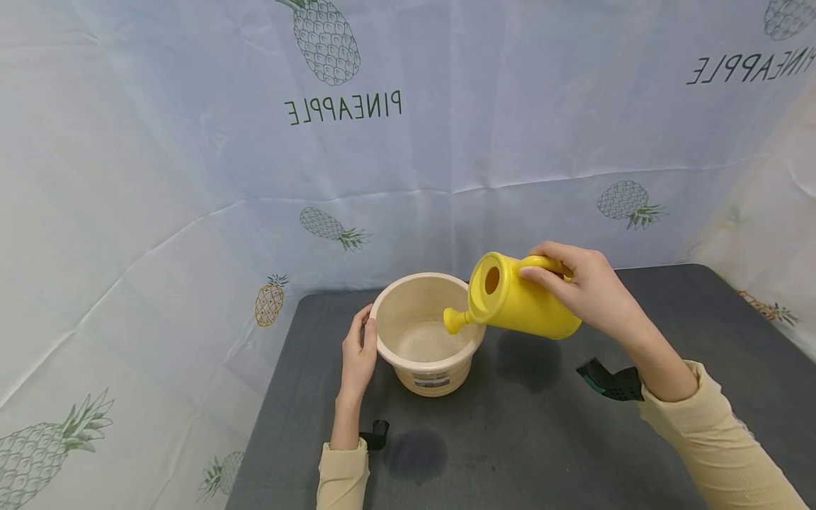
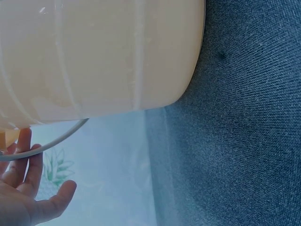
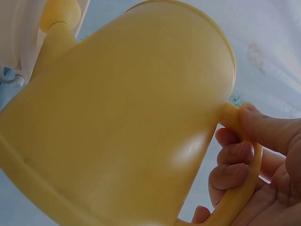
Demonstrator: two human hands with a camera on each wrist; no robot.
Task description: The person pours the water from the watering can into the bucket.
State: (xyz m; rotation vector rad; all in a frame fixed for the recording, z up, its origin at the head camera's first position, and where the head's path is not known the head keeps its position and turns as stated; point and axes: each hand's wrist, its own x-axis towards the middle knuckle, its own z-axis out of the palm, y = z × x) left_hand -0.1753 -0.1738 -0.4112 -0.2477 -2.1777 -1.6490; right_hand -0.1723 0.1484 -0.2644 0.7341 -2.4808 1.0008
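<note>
A cream plastic bucket (image 1: pixel 459 372) stands upright on the dark table, with a label on its near side. My left hand (image 1: pixel 360 354) touches the bucket's left side near the rim; in the left wrist view the fingers (image 2: pixel 34 172) are fairly straight and the thumb stands apart. A thin grey bail handle (image 2: pixel 61 139) crosses in front of them. My right hand (image 1: pixel 583 283) grips a yellow watering can (image 1: pixel 532 308) by its handle (image 3: pixel 242 193), fingers curled round it. The can is tipped left above the table, its round spout head (image 1: pixel 454 321) over the bucket's opening.
The dark tabletop (image 1: pixel 510 446) has rounded back corners. White curtains (image 1: pixel 523 120) printed with pineapples rise behind it and along the sides. Two darker round patches, one a dark patch (image 1: pixel 417 455), show on the table surface. Black straps sit at both wrists.
</note>
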